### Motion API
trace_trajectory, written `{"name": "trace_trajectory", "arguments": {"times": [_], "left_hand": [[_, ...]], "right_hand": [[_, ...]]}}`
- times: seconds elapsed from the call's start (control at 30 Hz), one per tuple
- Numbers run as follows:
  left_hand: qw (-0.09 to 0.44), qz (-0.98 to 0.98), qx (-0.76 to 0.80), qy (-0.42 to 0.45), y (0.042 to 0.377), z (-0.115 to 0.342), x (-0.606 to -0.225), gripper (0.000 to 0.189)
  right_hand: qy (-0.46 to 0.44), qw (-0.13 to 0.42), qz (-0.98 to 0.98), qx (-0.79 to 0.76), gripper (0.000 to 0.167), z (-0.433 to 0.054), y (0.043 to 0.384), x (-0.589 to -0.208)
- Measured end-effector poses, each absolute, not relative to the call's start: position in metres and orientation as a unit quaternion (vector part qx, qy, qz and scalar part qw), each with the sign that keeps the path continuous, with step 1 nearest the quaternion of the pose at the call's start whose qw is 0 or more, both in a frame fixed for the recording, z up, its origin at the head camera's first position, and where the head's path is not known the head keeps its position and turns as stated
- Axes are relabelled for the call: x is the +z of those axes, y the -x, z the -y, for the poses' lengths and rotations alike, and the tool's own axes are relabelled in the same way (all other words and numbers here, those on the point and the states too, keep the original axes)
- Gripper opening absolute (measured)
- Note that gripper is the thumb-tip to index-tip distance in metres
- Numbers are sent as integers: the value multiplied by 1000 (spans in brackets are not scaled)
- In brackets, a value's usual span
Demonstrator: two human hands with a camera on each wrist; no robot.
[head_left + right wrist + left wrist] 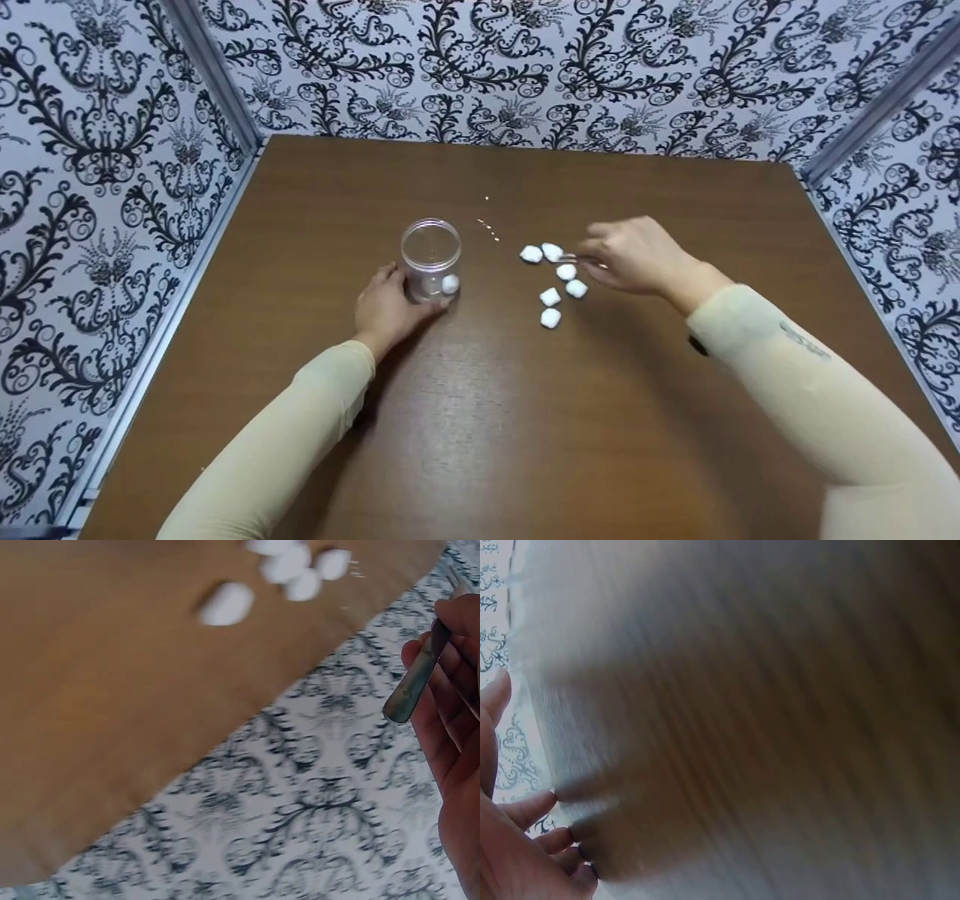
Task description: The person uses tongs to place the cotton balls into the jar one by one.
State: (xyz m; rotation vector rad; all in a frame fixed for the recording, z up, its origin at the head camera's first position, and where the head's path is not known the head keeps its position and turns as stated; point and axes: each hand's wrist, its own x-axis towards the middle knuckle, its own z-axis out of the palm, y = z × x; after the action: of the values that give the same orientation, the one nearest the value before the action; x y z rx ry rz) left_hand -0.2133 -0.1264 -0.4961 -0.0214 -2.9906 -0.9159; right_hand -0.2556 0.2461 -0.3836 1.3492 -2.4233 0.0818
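Head view, near to far: two pale sleeves (pixel 795 390) reached over the brown wooden table (pixel 450 435). Left hand (pixel 391 309) was wrapped round the lower part of a clear jar (pixel 431 259), thumb on the near side. One white cotton-like ball (pixel 450 284) sat low inside the jar, toward its right wall.

Six loose balls (pixel 550 318) lay on the table right of the jar, apart from it. Right hand (pixel 637 256) pinched a fork (pixel 409 694), tines by the back pair; couldn't tell from there if they touched one. Right wrist view agreed on the grip: handle poked out past the fingers, no ball visible on the tines. Left wrist view was mostly blur.

Progress, my read: early. One ball in, six out, none clearly picked up.

Farther back: a few pale specks (pixel 496 239) on the table, then black-and-white patterned wall panels (pixel 517 67).
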Motion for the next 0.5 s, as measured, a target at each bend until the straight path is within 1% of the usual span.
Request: {"name": "trace_trajectory", "arguments": {"times": [0.23,0.5], "left_hand": [[14,956,-294,1,211,131,-497,90],[15,954,-299,6,212,125,-495,91]], "right_hand": [[-448,162,879,14,6,-287,242,-409],[-415,141,899,5,8,-318,232,-422]]}}
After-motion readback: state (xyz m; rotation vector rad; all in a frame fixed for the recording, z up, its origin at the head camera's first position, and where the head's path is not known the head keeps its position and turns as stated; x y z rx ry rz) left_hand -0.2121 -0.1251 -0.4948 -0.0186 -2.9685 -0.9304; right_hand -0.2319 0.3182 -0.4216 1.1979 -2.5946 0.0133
